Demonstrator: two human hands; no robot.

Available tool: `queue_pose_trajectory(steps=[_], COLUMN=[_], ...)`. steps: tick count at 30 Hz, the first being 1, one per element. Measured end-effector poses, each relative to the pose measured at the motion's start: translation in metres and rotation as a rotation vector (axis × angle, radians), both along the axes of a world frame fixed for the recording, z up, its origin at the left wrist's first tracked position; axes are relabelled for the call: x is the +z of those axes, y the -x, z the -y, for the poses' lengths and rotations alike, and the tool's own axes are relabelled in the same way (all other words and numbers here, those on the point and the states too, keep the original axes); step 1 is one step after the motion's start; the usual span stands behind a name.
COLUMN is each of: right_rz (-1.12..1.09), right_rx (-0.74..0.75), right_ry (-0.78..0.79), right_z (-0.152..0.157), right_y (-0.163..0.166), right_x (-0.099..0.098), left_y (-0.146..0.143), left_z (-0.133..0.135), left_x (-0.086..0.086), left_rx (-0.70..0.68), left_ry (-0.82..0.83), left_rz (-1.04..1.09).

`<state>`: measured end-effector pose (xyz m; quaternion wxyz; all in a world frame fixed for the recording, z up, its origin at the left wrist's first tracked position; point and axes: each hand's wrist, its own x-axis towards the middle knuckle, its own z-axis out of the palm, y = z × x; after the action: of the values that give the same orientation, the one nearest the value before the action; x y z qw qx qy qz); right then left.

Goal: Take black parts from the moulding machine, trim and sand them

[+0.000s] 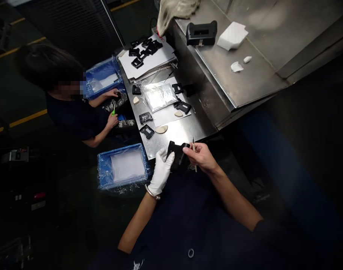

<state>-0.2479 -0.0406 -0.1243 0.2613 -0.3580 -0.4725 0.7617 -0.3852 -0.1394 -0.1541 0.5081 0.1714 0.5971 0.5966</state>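
Observation:
My left hand wears a white glove and grips a black plastic part from its left side, just off the near edge of the steel table. My bare right hand touches the same part from the right and pinches a thin pen-like tool, its tip pointing up. Both hands are closed.
More black parts lie on the table with a clear plastic bag and white sheets. Two blue trays sit at the left. A seated co-worker handles parts there. A raised steel surface holds a black holder.

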Motion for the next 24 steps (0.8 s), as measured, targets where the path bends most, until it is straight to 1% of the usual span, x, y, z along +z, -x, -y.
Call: queue_pose_trajectory(steps=[1, 2, 4, 5, 6, 7, 9, 11, 12, 14, 16, 18, 21, 24], right_rz=[0.01, 0.02, 0.04, 0.055, 0.077, 0.11, 0.231, 0.38, 0.448, 0.542, 0.593, 0.623, 0.654, 0.674], right_rx=[0.015, 0.036, 0.095, 0.135, 0.176, 0.207, 0.213, 0.191, 0.193, 0.229, 0.252, 0.231, 0.178, 0.157], right_ry=[0.018, 0.038, 0.062, 0.049, 0.007, -0.075, -0.331, -0.595, -0.702, -0.875, -1.024, -1.115, -1.158, -1.195], right_z=[-0.001, -0.001, 0.0, 0.0, 0.001, 0.002, 0.005, 0.008, 0.011, 0.018, 0.026, 0.033, 0.037, 0.036], right_y=[-0.001, -0.002, -0.003, -0.003, -0.004, -0.006, -0.01, -0.015, -0.017, -0.021, -0.022, -0.022, -0.02, -0.019], right_x=[0.001, 0.001, 0.001, 0.001, 0.001, 0.003, 0.008, 0.015, 0.019, 0.024, 0.026, 0.025, 0.023, 0.022], left_y=[0.0, 0.0, -0.001, -0.002, -0.003, -0.005, -0.007, -0.006, -0.005, -0.003, 0.0, 0.002, 0.002, 0.0], left_z=[0.003, 0.006, 0.009, 0.008, 0.007, 0.005, 0.0, -0.003, -0.004, -0.005, -0.005, -0.005, -0.004, -0.003], left_x=[-0.002, -0.002, 0.0, 0.002, 0.004, 0.005, 0.006, 0.006, 0.005, 0.002, 0.001, 0.0, 0.002, 0.008], left_rx=[-0.045, -0.117, -0.293, -0.352, -0.376, -0.366, -0.32, -0.261, -0.224, -0.173, -0.157, -0.145, -0.135, -0.16], left_ry=[-0.013, -0.06, -0.174, -0.206, -0.216, -0.214, -0.221, -0.214, -0.189, -0.137, -0.12, -0.127, -0.138, -0.143], left_rz=[-0.217, -0.422, -0.741, -0.851, -0.932, -0.988, -1.019, -0.982, -0.956, -0.886, -0.791, -0.729, -0.7, -0.684])
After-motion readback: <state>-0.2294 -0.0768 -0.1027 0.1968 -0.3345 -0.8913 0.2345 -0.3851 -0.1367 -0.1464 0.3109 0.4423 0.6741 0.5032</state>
